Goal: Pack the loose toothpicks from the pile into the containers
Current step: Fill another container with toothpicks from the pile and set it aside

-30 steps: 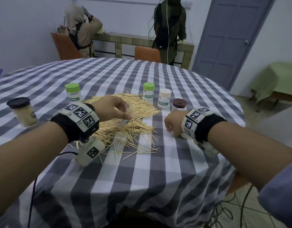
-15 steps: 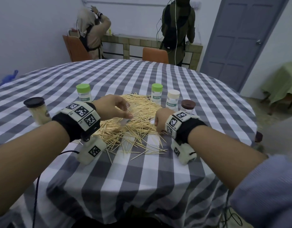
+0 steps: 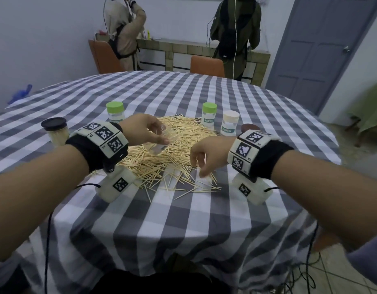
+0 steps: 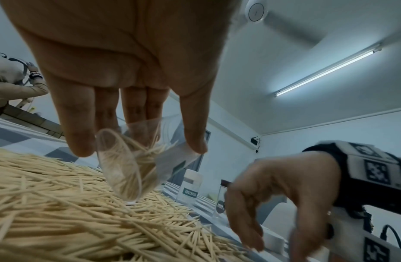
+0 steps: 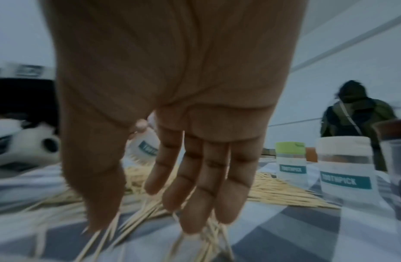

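A wide pile of loose toothpicks (image 3: 162, 160) lies mid-table on the checked cloth. My left hand (image 3: 149, 134) grips a clear, lidless container (image 3: 162, 144) and holds it tilted just above the pile. In the left wrist view this container (image 4: 127, 164) has several toothpicks inside. My right hand (image 3: 201, 164) reaches down onto the scattered toothpicks at the pile's near right edge. In the right wrist view, the right hand (image 5: 147, 223) has its fingers spread and nearly straight, the tips touching loose toothpicks (image 5: 208, 237); it grips none that I can see.
Behind the pile stand two green-lidded containers (image 3: 115, 112) (image 3: 209, 116) and a white-lidded one (image 3: 230, 123). A brown-lidded jar (image 3: 248, 127) is half hidden by my right wrist. A full dark-lidded jar (image 3: 56, 132) stands at the left. Two people stand at the far counter.
My right hand has moved left from beside the brown-lidded jar to the pile's near right edge and lowered its fingers onto the toothpicks. My left hand still holds the clear container over the pile.
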